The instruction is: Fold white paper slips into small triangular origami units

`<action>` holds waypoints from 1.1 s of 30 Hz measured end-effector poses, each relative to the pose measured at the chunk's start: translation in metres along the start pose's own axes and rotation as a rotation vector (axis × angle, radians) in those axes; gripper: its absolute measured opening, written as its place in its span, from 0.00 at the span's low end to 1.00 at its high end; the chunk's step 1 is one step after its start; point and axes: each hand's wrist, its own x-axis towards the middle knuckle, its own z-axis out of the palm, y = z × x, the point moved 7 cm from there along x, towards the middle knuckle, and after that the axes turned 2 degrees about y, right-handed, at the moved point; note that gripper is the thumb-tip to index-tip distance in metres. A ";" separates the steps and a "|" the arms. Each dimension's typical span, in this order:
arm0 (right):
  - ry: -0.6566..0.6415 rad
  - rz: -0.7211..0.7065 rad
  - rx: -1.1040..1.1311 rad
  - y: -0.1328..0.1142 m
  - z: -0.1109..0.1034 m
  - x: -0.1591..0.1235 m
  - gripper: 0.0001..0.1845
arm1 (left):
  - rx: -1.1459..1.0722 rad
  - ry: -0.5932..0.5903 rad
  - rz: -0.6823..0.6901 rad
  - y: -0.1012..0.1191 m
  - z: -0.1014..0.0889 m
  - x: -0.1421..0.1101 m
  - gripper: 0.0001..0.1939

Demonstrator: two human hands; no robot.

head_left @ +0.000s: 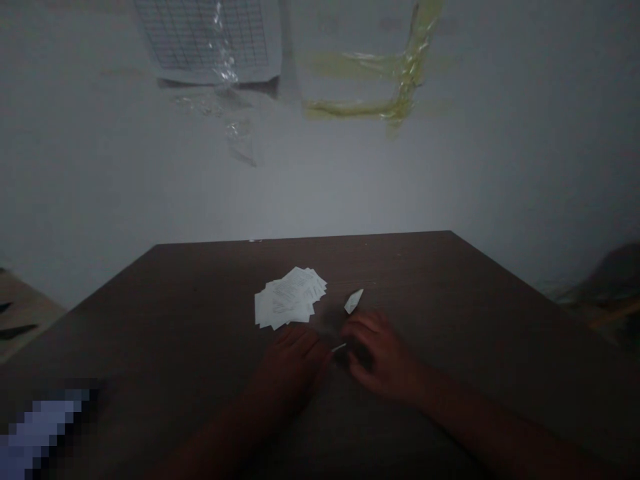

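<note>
My left hand (295, 357) is closed over the table, its back towards me. A thin white edge of paper (339, 347) sticks out from its thumb side towards my right hand; most of that paper is hidden. My right hand (377, 353) is curved just to the right, thumb and fingers apart with a dark gap between them, near the paper's end. Beyond its fingertips lies a small folded piece of paper (353, 301). Past my left hand, a loose fanned pile of printed paper sheets (287, 300) rests on the table.
The dark brown table (200, 287) ends against a pale wall (375, 187). A gridded sheet (210, 40) is taped on the wall, beside strips of yellowed tape (360, 110). At the lower left lies a pixelated bluish object (43, 427).
</note>
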 end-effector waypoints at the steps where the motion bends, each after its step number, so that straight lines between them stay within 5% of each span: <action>1: -0.034 -0.017 0.009 -0.005 0.003 -0.001 0.15 | -0.009 0.003 0.006 0.002 0.000 0.000 0.11; 6: -0.068 -0.089 0.024 -0.011 0.006 -0.001 0.09 | -0.160 -0.069 -0.088 -0.001 -0.004 -0.001 0.10; 13: 0.026 -0.078 0.145 0.004 0.000 0.000 0.08 | -0.327 -0.134 -0.283 -0.035 0.003 -0.004 0.11; 24: -0.105 -0.008 0.049 0.008 0.023 -0.009 0.11 | -0.466 0.046 -0.129 -0.015 0.000 -0.005 0.10; 33: -0.066 -0.020 0.064 -0.003 0.023 -0.008 0.17 | -0.531 0.084 -0.231 -0.017 0.000 -0.007 0.09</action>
